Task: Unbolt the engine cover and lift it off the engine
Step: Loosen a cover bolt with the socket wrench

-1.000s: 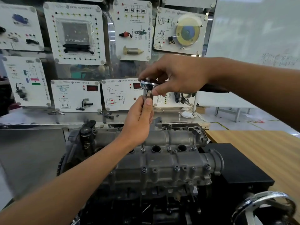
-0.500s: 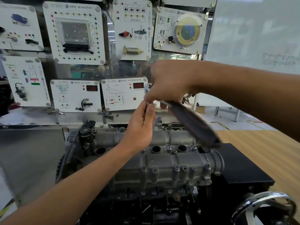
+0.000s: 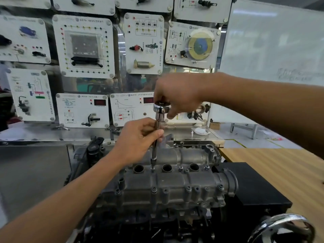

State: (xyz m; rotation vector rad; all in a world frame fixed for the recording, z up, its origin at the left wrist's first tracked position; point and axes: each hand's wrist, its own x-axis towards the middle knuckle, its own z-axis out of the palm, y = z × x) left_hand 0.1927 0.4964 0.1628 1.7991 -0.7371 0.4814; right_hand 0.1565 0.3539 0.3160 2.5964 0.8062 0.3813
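Engine cover (image 3: 175, 183): grey cast metal, ribbed and lumpy. It lies lengthwise on top of the engine, centre frame, low. It looks seated flush. Three round open wells (image 3: 166, 167) run in a row along its upper middle. Small front-edge bolts (image 3: 188, 188) stand along the near side, with more between the wells.

Ratchet (image 3: 161, 108): the chrome head is held above the cover; the handle is hidden behind the hand. The extension bar (image 3: 156, 130) runs down from the head, slightly tilted. Its lower tip sits on a bolt (image 3: 152, 170) between the two leftmost wells.

Right hand (image 3: 177, 95): over the ratchet head, fingers and thumb curled round it, gripping. Left hand (image 3: 138, 137): fingers curled, pinching the extension bar about midway down.

Around:
- A black block (image 3: 254, 190) sits just beside the cover's right end, next to a wooden table (image 3: 280, 172).
- A chrome wheel (image 3: 284, 228) shows at the bottom right, cut by the frame edge.
- A black fitting (image 3: 95, 146) stands at the engine's left end.
- A steel bench (image 3: 52, 135) runs behind the engine, with white training panels (image 3: 84, 46) above it carrying diagrams and mounted parts.
- A whiteboard (image 3: 271, 41) fills the upper right.

In the way: the left forearm crosses the cover's left end and hides that part. The left hand blocks the rear left of the cover.
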